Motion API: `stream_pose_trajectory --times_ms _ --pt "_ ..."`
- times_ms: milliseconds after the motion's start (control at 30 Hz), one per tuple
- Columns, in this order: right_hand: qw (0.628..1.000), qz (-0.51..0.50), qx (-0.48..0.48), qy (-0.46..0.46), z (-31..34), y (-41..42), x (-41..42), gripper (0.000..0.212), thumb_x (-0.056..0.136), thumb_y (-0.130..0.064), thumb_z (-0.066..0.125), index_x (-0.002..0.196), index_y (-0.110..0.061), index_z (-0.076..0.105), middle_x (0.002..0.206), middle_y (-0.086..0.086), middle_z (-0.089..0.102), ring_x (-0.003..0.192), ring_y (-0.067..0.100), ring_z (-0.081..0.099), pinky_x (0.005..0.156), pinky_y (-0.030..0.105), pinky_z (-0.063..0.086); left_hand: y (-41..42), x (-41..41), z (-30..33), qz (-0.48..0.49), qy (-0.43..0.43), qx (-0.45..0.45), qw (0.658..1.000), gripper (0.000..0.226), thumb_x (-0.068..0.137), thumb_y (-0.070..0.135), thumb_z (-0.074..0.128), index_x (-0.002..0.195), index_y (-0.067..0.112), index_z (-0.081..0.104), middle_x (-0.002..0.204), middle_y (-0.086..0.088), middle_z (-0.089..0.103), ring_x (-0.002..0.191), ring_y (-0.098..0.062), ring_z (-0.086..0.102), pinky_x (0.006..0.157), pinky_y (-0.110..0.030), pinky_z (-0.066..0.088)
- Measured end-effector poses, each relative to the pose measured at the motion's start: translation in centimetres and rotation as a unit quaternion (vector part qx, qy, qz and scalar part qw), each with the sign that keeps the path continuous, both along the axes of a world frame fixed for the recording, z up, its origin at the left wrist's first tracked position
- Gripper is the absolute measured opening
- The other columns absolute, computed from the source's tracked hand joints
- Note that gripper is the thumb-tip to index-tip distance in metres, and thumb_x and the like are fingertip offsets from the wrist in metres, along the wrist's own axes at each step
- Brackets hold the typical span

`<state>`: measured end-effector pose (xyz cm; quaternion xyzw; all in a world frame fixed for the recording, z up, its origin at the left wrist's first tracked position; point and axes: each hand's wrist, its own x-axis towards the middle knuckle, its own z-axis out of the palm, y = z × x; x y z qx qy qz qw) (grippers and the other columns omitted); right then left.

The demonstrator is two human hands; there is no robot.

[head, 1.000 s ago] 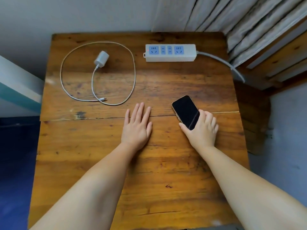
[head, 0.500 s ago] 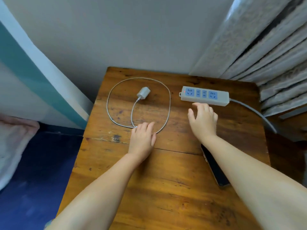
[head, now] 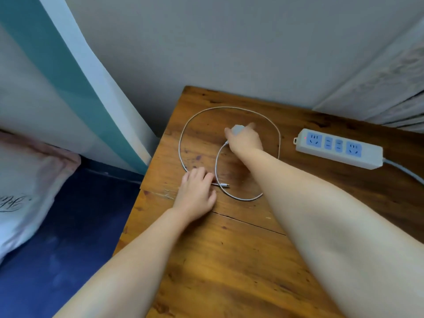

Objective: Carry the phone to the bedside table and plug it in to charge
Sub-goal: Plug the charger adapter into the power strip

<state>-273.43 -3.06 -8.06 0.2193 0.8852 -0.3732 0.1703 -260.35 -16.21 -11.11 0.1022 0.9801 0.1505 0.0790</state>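
While right hand (head: 245, 138) fingers pinch charger plug (head: 237, 129), left hand (head: 196, 193) loose by cable tip (head: 226, 185).

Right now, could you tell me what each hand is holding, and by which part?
The right hand grips the charger plug by its body. The left hand rests on the cable, holding nothing.

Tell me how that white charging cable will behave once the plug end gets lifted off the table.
The cable lies in loose curved loops, so it is probably floppy and will trail behind the adapter under the right hand. It looks thin, so likely light. Its free connector may drag or swing.
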Motion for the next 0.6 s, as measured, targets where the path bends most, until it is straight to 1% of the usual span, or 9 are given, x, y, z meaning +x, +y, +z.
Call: stream_pose_trajectory --times_ms 67,133,233,267,367,433,500,533,600 --pt "0.998 -0.034 -0.041 -0.015 -0.5 -0.1 -0.4 0.054 0.084 -0.036 0.059 0.124 -0.005 0.039 0.122 0.015 0.06 0.106 0.034 0.06 0.079 0.036 0.047 -0.2 -0.1 -0.2 -0.012 0.005 -0.004 1.0 0.027 0.083 0.03 0.057 0.104 0.011 0.056 0.106 -0.009 0.054 0.103 -0.029 0.047 0.094 -0.041 0.037" --pt "0.995 -0.057 -0.072 -0.027 -0.5 0.2 -0.6 0.053 0.084 -0.03 0.061 0.124 -0.003 0.04 0.121 0.015 0.06 0.104 0.033 0.061 0.082 0.036 0.051 -0.1 -0.4 -0.2 -0.015 0.006 -0.002 1.0 0.024 0.086 0.029 0.056 0.102 0.012 0.057 0.107 -0.009 0.054 0.103 -0.029 0.047 0.093 -0.04 0.036" --pt "0.967 -0.127 -0.215 -0.043 0.3 1.4 -0.1 0.05 0.085 -0.025 0.064 0.122 -0.003 0.04 0.117 0.014 0.061 0.096 0.026 0.066 0.086 0.042 0.054 0.3 -0.7 0.1 -0.024 -0.001 -0.006 1.0 0.02 0.09 0.026 0.052 0.102 0.01 0.057 0.11 -0.01 0.055 0.104 -0.029 0.046 0.093 -0.039 0.035" --pt "0.942 -0.162 -0.289 -0.056 0.9 2.2 0.2 0.047 0.086 -0.023 0.064 0.121 -0.005 0.039 0.114 0.013 0.061 0.09 0.023 0.067 0.082 0.043 0.056 0.5 -0.8 0.3 -0.023 -0.006 -0.01 1.0 0.02 0.091 0.026 0.05 0.102 0.01 0.056 0.11 -0.01 0.054 0.105 -0.029 0.046 0.093 -0.039 0.034" --pt "0.832 -0.224 -0.501 -0.086 3.1 5.6 1.1 0.038 0.092 -0.016 0.056 0.124 -0.006 0.039 0.105 0.017 0.06 0.082 0.023 0.069 0.068 0.045 0.059 1.2 -0.8 1.1 0.014 -0.024 0.019 0.999 0.013 0.094 0.024 0.043 0.097 0.014 0.05 0.1 -0.007 0.058 0.094 -0.028 0.05 0.085 -0.038 0.035" --pt "0.781 -0.249 -0.565 -0.097 4.4 8.7 1.6 0.026 0.095 -0.015 0.049 0.117 -0.003 0.043 0.094 0.017 0.058 0.067 0.02 0.069 0.053 0.033 0.059 2.0 -0.9 1.9 0.059 -0.047 0.081 0.994 0.01 0.095 0.025 0.041 0.092 0.016 0.044 0.088 -0.006 0.061 0.077 -0.028 0.054 0.07 -0.037 0.038" --pt "0.776 -0.229 -0.574 -0.122 5.7 12.6 2.3 0.019 0.097 -0.02 0.043 0.103 -0.002 0.045 0.079 0.009 0.051 0.047 0.011 0.059 0.034 0.017 0.044 3.4 -0.9 2.6 0.083 -0.052 0.127 0.987 0.012 0.096 0.026 0.04 0.096 0.015 0.043 0.082 -0.007 0.063 0.071 -0.034 0.057 0.059 -0.036 0.038" --pt "0.792 -0.213 -0.558 -0.127 6.5 15.1 2.7 0.019 0.096 -0.022 0.042 0.097 -0.004 0.045 0.076 0.006 0.045 0.041 0.007 0.051 0.027 0.013 0.033 4.6 -0.9 3.0 0.088 -0.047 0.142 0.985 0.014 0.096 0.026 0.04 0.1 0.015 0.046 0.084 -0.008 0.065 0.073 -0.036 0.059 0.058 -0.037 0.039" --pt "0.861 -0.172 -0.464 -0.116 7.4 19.0 3.2 0.018 0.094 -0.026 0.045 0.093 -0.008 0.048 0.078 0.004 0.044 0.038 0.003 0.037 0.025 0.012 0.02 6.5 -0.8 3.4 0.117 -0.048 0.165 0.978 0.019 0.095 0.026 0.041 0.107 0.016 0.052 0.088 -0.01 0.069 0.08 -0.037 0.061 0.061 -0.038 0.041"
